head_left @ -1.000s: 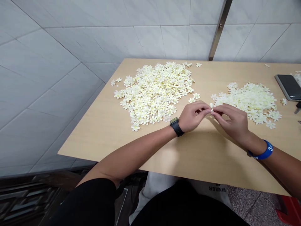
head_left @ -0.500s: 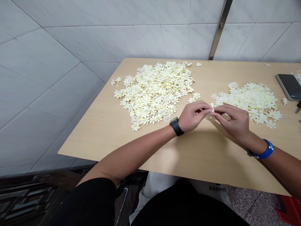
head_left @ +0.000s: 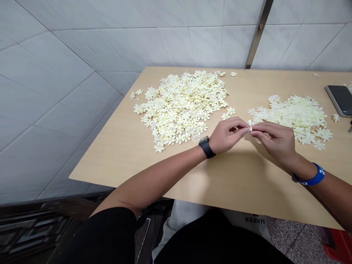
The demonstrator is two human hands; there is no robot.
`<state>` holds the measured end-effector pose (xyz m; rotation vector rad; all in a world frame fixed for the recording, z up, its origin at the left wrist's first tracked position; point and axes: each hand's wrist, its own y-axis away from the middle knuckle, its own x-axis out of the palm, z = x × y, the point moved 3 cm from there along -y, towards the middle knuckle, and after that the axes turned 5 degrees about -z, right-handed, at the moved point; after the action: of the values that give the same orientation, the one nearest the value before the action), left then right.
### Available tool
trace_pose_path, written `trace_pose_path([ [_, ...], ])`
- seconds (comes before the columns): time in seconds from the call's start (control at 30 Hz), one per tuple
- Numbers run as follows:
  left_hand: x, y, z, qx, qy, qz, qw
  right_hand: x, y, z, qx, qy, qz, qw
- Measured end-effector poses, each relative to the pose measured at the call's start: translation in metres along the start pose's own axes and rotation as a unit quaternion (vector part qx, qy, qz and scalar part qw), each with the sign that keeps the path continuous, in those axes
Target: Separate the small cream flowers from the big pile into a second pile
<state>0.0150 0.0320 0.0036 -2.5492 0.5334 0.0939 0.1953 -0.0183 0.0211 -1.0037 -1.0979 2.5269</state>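
My left hand (head_left: 227, 135) and my right hand (head_left: 272, 141) meet above the light wooden table (head_left: 236, 183), their fingertips pinching a small folded white flower (head_left: 250, 125) from both sides. A large heap of loose cream-white artificial flowers (head_left: 178, 106) lies to the left of my left hand. A second, flatter heap of white flowers (head_left: 291, 117) lies just beyond my right hand. Neither hand touches a heap. A few stray flowers (head_left: 228, 113) lie close to my left fingers.
A dark phone (head_left: 341, 99) lies at the table's far right edge. White tiled walls with a metal strip (head_left: 258, 35) border the far and left sides. A red stool (head_left: 339, 245) stands on the floor at the lower right.
Both hands have shifted slightly to the right, and the small flower between them now looks more tightly gathered and stands upright. The view has tilted slightly.
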Motion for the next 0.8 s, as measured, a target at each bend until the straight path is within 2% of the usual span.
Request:
trace_pose_path([
  [0.47,0.0,0.0,0.002,-0.017,0.004,0.003,1.0,-0.001,-0.003,0.0,0.01,-0.022,0.031,0.999],
  [0.63,0.003,0.002,0.008,-0.05,-0.012,0.001,0.999,0.004,0.0,0.008,-0.014,0.016,0.011,1.0],
  [0.7,0.003,0.001,0.01,-0.047,-0.025,-0.005,0.999,0.005,0.001,0.007,0.002,0.019,0.009,1.0],
  [0.8,0.001,-0.001,0.013,-0.066,-0.037,-0.03,0.997,0.0,-0.003,-0.008,0.075,0.011,-0.004,0.997],
])
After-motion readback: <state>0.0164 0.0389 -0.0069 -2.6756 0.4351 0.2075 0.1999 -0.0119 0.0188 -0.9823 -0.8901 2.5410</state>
